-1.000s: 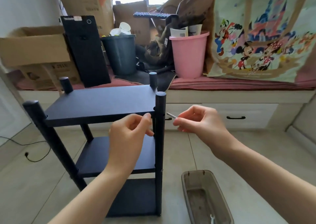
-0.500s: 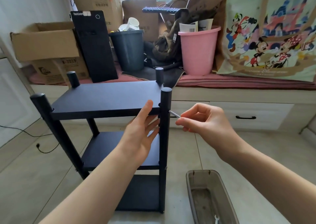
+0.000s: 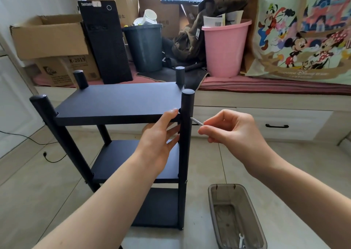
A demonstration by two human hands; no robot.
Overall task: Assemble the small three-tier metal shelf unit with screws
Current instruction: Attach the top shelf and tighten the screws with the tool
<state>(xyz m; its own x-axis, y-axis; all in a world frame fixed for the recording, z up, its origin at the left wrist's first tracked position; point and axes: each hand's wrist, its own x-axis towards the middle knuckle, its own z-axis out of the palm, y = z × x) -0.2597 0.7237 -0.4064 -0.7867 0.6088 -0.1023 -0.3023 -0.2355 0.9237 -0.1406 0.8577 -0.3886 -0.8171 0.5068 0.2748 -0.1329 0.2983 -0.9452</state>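
A: Where's the shelf unit point(image 3: 117, 104)?
B: Upright on the tiled floor, centre-left. Black, three tiers, four round posts. Near-right post point(image 3: 187, 127) is the one being worked on.

A: Left hand point(image 3: 161, 138)?
B: Fingers straight, nothing grasped. Thumb tip on the front edge of the top tier, fingers reaching under that tier just beside the near-right post.

A: Right hand point(image 3: 228, 132)?
B: Pinching a thin silver metal rod point(image 3: 196, 121), fingers curled round its near end. Can't tell if it's a long screw or a hex key. Far tip meets the right side of the post, level with the top tier.

A: Anything else on the floor?
B: Translucent brown plastic tray point(image 3: 224, 193) bottom right, well apart from the post foot. Small flat wrench point(image 3: 240, 239) lying in its near end.

A: Background?
B: Bench with pink bin point(image 3: 225, 49), dark bin point(image 3: 144, 47), black PC tower point(image 3: 106, 41), cardboard boxes point(image 3: 49, 37), cartoon-print bag point(image 3: 307, 30).
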